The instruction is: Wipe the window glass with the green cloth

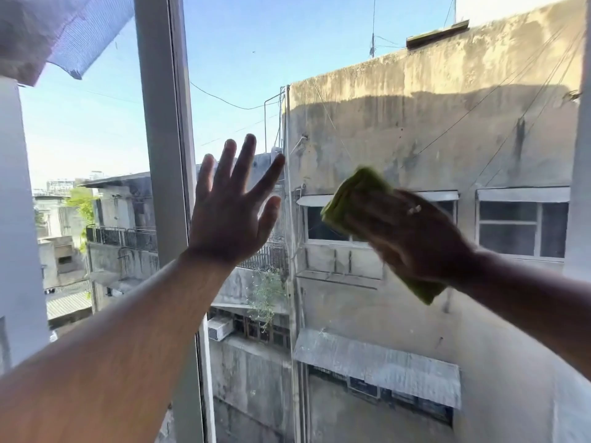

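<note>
The window glass (367,91) fills the right pane, with weathered buildings visible through it. My right hand (415,233) presses a folded green cloth (355,196) flat against the glass at mid-height; the cloth shows above my fingers and below my wrist, and both look blurred. My left hand (232,206) is raised with its fingers spread, palm toward the glass just right of the frame post, holding nothing. Whether it touches the glass I cannot tell.
A white vertical frame post (166,155) splits the window left of my left hand. A pale curtain (54,30) hangs folded at the top left. A white wall edge (16,219) stands at the far left, another frame edge (582,187) at the far right.
</note>
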A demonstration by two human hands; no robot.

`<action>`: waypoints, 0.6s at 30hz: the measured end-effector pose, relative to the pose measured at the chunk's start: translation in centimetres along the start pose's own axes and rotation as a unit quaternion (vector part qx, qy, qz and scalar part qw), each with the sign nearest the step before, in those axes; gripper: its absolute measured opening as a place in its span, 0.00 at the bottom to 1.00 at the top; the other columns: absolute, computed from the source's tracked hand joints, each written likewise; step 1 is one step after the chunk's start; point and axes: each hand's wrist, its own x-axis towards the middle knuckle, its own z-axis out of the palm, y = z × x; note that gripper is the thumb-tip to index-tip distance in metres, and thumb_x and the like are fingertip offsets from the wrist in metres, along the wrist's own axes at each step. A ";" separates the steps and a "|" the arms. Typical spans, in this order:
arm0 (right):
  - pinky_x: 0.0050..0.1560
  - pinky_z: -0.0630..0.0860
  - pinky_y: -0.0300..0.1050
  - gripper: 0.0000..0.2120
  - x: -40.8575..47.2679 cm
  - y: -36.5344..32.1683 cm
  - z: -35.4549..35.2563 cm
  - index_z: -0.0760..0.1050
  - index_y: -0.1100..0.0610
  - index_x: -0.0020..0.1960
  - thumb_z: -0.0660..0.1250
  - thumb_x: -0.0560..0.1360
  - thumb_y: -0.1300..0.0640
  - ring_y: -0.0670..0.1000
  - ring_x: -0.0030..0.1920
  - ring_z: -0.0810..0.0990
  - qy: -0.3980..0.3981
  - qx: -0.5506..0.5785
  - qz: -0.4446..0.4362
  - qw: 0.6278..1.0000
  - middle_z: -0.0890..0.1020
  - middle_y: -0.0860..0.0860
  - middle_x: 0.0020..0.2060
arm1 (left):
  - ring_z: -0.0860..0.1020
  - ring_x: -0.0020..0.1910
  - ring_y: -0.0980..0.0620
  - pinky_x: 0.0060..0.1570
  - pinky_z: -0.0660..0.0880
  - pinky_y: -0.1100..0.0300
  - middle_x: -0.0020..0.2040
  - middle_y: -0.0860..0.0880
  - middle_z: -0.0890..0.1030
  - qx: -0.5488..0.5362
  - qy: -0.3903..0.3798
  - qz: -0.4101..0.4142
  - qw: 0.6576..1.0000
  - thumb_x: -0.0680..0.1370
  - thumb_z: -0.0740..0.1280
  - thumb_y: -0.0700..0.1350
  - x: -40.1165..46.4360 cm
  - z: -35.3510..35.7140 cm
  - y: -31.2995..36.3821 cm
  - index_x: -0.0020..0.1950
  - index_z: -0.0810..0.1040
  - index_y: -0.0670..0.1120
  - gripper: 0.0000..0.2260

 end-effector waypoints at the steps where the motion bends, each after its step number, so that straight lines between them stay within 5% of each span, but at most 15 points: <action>1: 0.70 0.68 0.58 0.27 0.5 2.0 -0.3 0.64 0.52 0.77 0.65 0.80 0.55 0.58 0.71 0.70 0.020 0.004 0.102 0.995 0.71 0.57 0.75 | 0.52 0.83 0.40 0.80 0.49 0.41 0.84 0.41 0.53 -0.002 -0.001 0.001 1.000 0.85 0.46 0.59 0.0 0.1 0.0 0.83 0.54 0.57 0.26; 3: 0.73 0.68 0.61 0.24 1.9 2.9 -0.5 0.63 0.55 0.78 0.58 0.83 0.53 0.62 0.75 0.68 0.051 0.011 0.230 0.972 0.67 0.60 0.77 | 0.52 0.83 0.40 0.80 0.49 0.40 0.84 0.41 0.52 -0.005 0.003 0.005 1.000 0.85 0.45 0.60 0.1 0.3 0.0 0.83 0.53 0.57 0.26; 6: 0.79 0.59 0.60 0.27 4.4 -1.9 0.9 0.58 0.55 0.80 0.56 0.82 0.53 0.60 0.80 0.58 0.084 0.018 0.295 0.951 0.61 0.59 0.79 | 0.51 0.83 0.41 0.80 0.49 0.41 0.84 0.42 0.52 -0.011 0.015 0.006 1.000 0.85 0.45 0.60 0.1 0.7 -0.1 0.83 0.52 0.58 0.25; 9: 0.81 0.50 0.58 0.32 2.2 -8.5 2.3 0.50 0.54 0.81 0.56 0.81 0.49 0.58 0.81 0.55 0.009 0.036 0.127 0.991 0.55 0.56 0.80 | 0.54 0.82 0.39 0.80 0.51 0.41 0.84 0.41 0.54 -0.003 0.026 0.011 1.000 0.85 0.46 0.60 -0.1 0.8 -0.3 0.83 0.52 0.58 0.25; 11: 0.80 0.54 0.59 0.35 -2.4 -9.6 2.0 0.50 0.54 0.82 0.58 0.80 0.46 0.58 0.80 0.57 -0.065 0.021 -0.041 0.997 0.55 0.56 0.80 | 0.55 0.82 0.39 0.79 0.50 0.42 0.84 0.41 0.55 -0.004 0.026 0.008 1.000 0.85 0.47 0.60 0.0 0.6 -0.1 0.83 0.53 0.58 0.25; 13: 0.78 0.59 0.59 0.34 -6.5 -6.0 1.4 0.54 0.53 0.81 0.59 0.78 0.47 0.58 0.79 0.61 -0.088 0.004 -0.094 0.992 0.58 0.56 0.79 | 0.54 0.82 0.39 0.79 0.50 0.41 0.84 0.41 0.55 -0.003 0.022 0.003 1.000 0.85 0.46 0.61 0.0 0.6 0.1 0.83 0.53 0.58 0.26; 18: 0.74 0.64 0.66 0.29 -6.6 4.4 -0.2 0.52 0.57 0.81 0.52 0.83 0.50 0.65 0.78 0.61 -0.030 -0.002 0.261 0.965 0.62 0.64 0.78 | 0.52 0.82 0.37 0.79 0.48 0.39 0.84 0.40 0.51 0.013 -0.004 0.003 1.000 0.84 0.45 0.62 -0.1 0.5 0.3 0.83 0.51 0.57 0.27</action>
